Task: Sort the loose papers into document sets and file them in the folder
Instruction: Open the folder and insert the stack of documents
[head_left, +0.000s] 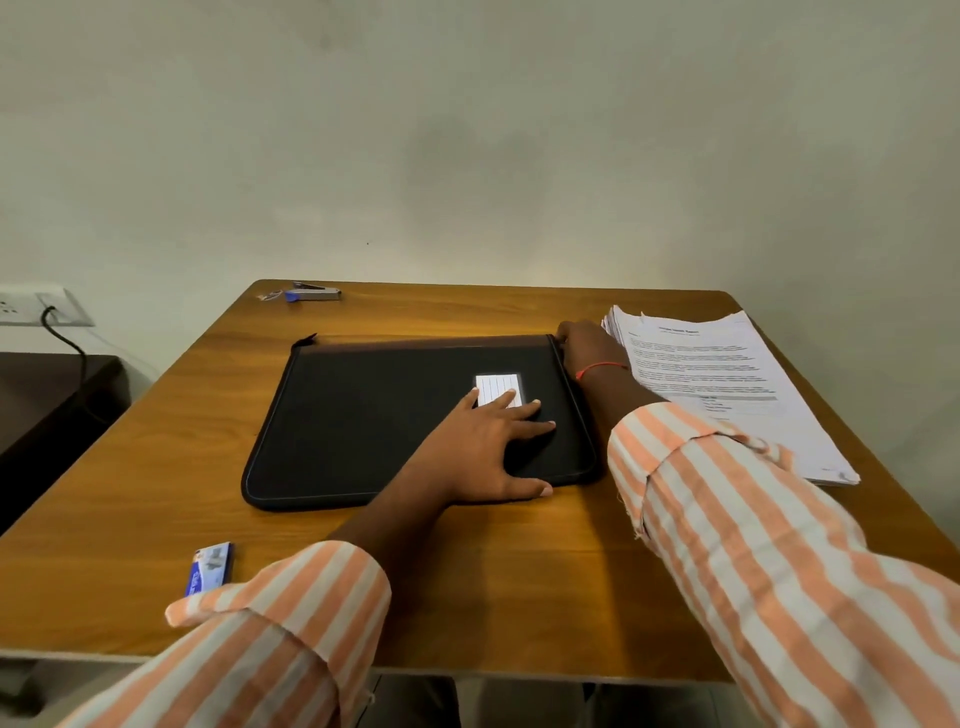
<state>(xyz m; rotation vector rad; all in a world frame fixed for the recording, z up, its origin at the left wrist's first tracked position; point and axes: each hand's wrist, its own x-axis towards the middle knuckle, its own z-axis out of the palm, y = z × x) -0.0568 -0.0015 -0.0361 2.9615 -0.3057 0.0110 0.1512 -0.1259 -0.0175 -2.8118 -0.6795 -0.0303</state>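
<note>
At the far left a wall socket holds a dark plug. On the wooden table, a small blue box lies near the front edge and a stapler at the back. The closed black zip folder lies flat at the centre. The left hand rests palm-down on it, fingers spread and straight, tips overlapping a white label. The right hand, arm stretched forward, curls at the folder's far right corner; whether it pinches anything cannot be told. Just right, touching that hand, sits the stack of papers.
</note>
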